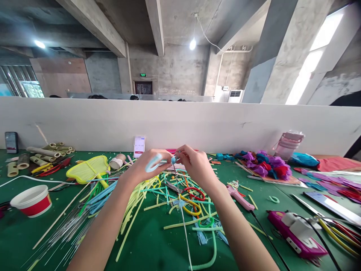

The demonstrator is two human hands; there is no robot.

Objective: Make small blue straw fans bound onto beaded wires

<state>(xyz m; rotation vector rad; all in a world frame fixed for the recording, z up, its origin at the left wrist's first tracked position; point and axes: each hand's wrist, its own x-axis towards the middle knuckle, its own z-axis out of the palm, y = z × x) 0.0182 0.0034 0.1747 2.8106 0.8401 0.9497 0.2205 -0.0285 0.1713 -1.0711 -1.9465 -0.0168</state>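
My left hand is closed in a pinch on a light-blue soft strip, whose loop stands out by the back of the hand. My right hand pinches at the top of a thin metal wire, right beside my left fingertips. A small blue wrap sits at the wire's top between both hands. The wire hangs down toward me, and a pale-blue fuzzy tuft shows along it. Below the hands lie loose yellow-green strips, blue strips and a yellow ring.
At left are a paper cup, a yellow leaf-shaped piece and bamboo tubes. A phone leans on the white partition. At right are a pink glue gun, a power strip, scissors and purple-red petals.
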